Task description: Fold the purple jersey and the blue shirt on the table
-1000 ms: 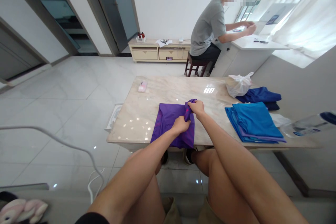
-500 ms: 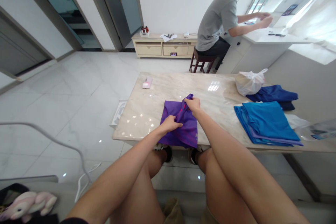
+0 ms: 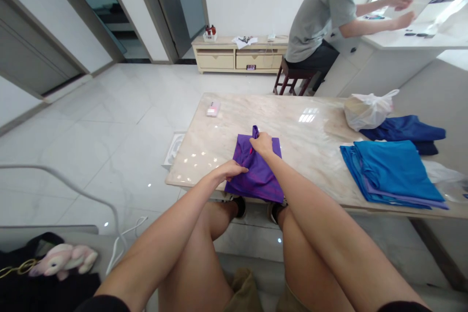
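Nearest the camera: bare knees and both forearms reaching out to the marble table (image 3: 204, 156). Down at the left edge of view, a pink plush toy (image 3: 62, 259) on dark fabric, a white cable (image 3: 120, 248) trailing on the tiled floor.

Purple garment (image 3: 258, 175) lies at the near edge of the table, folded, its lower hem hanging slightly over the edge. Left hand (image 3: 228, 170) rests on the garment's near left side, fingers curled and pinching the cloth. Right hand (image 3: 262, 143) sits farther in, at the top middle, closed on a raised fold of purple cloth that stands up just beyond the knuckles.

To the right, well apart from the garment: a stack of folded blue cloths (image 3: 393, 171). Behind that, a dark blue garment (image 3: 405, 129) and a white plastic bag (image 3: 365, 109), touching. A small pink packet (image 3: 213, 108) lies near the far left corner.

Far side of the room: another person in a grey shirt (image 3: 321, 9), seated on a dark stool (image 3: 294, 80) at a white counter (image 3: 402, 41), both hands out over it. A low cream cabinet (image 3: 237, 53) stands against the back wall.
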Demonstrator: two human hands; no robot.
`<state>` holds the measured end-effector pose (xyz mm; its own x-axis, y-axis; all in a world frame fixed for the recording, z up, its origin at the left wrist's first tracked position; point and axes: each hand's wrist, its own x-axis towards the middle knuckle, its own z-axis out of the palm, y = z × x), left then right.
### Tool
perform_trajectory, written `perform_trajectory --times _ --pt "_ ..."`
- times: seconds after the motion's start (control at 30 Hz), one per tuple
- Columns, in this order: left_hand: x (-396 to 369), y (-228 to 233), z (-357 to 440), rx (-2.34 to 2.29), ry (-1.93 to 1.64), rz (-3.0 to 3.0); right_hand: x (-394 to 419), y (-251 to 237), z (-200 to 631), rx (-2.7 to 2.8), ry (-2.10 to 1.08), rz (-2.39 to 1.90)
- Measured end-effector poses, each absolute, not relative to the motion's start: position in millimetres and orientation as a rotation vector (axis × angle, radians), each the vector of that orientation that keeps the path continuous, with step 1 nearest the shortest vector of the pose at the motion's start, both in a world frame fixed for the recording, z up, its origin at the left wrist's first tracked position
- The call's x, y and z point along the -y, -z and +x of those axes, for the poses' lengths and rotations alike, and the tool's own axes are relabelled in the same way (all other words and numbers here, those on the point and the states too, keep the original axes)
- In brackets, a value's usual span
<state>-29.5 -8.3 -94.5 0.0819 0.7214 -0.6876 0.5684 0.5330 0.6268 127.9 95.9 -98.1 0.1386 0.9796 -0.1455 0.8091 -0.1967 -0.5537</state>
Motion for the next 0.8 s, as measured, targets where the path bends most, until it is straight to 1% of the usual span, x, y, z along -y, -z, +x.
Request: perform_trajectory --times 0.07,0.13,0.2,0.27,0.33,0.5,0.57,0.7,0.8 --pt "9 97 -36 -1.594 -0.146 1.092 -96 100 121 1.773 -0.737 -2.033" --pt "10 99 -41 -1.6 -0.137 1.056 -97 101 118 1.782 -0.847 -1.962" --pt "11 102 -43 -1.622 -0.128 1.022 -100 101 121 1.724 -0.974 -1.911" --pt "11 105 -43 -1.649 -0.121 0.993 -104 100 130 1.631 -1.033 -1.907" --pt "10 109 -43 -1.683 -0.119 1.006 -106 98 145 1.571 -1.007 -1.948" --pt "4 113 -51 -1.811 -0.144 1.249 -107 95 192 1.582 -0.818 -2.069" --pt "2 110 -60 -1.836 -0.108 1.308 -107 95 208 1.575 -0.844 -2.117" --pt "0 103 -69 -2.003 0.012 1.474 -105 99 232 1.533 -1.106 -2.22" --pt "-1 100 -62 -2.085 -0.001 1.614 -97 104 247 1.514 -1.31 -2.291"
